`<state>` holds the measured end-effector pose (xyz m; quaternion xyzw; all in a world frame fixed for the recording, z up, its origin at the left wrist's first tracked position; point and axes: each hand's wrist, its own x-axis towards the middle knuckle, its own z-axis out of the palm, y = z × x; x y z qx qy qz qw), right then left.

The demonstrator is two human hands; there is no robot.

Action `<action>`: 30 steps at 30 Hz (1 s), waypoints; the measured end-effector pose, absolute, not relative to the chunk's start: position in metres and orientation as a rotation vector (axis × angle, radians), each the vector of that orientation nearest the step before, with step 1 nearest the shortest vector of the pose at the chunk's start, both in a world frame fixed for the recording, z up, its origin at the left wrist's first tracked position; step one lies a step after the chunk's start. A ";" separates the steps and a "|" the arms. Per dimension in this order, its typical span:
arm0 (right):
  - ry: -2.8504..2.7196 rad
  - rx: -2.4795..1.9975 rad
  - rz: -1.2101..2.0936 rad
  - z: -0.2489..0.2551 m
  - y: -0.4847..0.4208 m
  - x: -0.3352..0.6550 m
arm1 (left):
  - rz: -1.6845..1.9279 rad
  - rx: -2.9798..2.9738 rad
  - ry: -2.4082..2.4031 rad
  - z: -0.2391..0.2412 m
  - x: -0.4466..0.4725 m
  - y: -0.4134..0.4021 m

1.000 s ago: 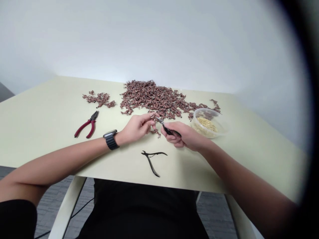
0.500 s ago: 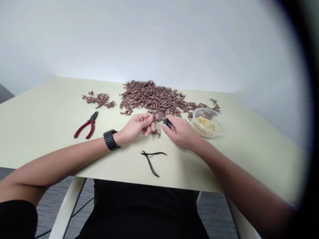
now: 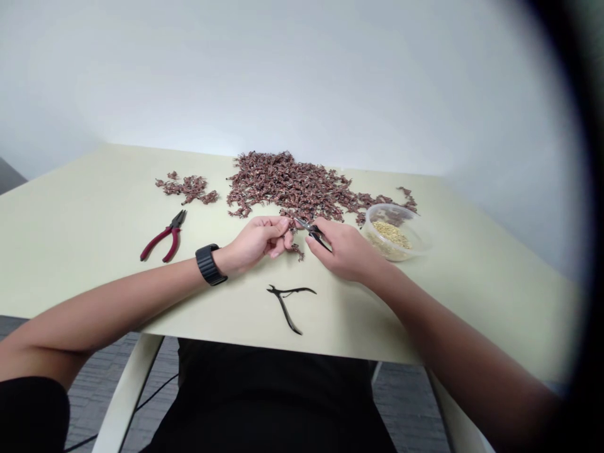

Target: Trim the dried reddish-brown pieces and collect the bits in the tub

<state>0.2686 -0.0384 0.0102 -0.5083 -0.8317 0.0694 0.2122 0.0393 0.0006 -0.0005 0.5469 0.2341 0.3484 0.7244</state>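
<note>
My left hand (image 3: 261,239) is closed, thumb and finger pinching a small reddish-brown piece with thin ends (image 3: 297,251), part of which hangs below the fingers. In my right hand (image 3: 343,247) is a pair of dark-handled pliers (image 3: 312,228), its metal jaws pointing left. The jaw tips are right at the left fingertips; whether they grip anything is too small to tell. Just behind both hands lies a large pile of similar reddish-brown pieces (image 3: 292,182). A clear round tub (image 3: 384,251) holding small gold-coloured bits (image 3: 391,234) stands beside my right hand.
Red-handled pliers (image 3: 165,239) lie open at the left of the pale table (image 3: 94,251). Dark nippers (image 3: 285,308) lie between my forearms near the front edge. A smaller heap of brown pieces (image 3: 189,189) sits back left. A white wall (image 3: 283,75) rises behind the table.
The pliers in my right hand have tilted slightly, and their jaw tips have shifted a little left and down, closer to the left fingertips. The left hand stays nearly in place.
</note>
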 end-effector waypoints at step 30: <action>-1.478 -1.255 1.706 0.016 -0.050 0.249 | 0.931 1.754 0.769 -0.010 0.040 0.000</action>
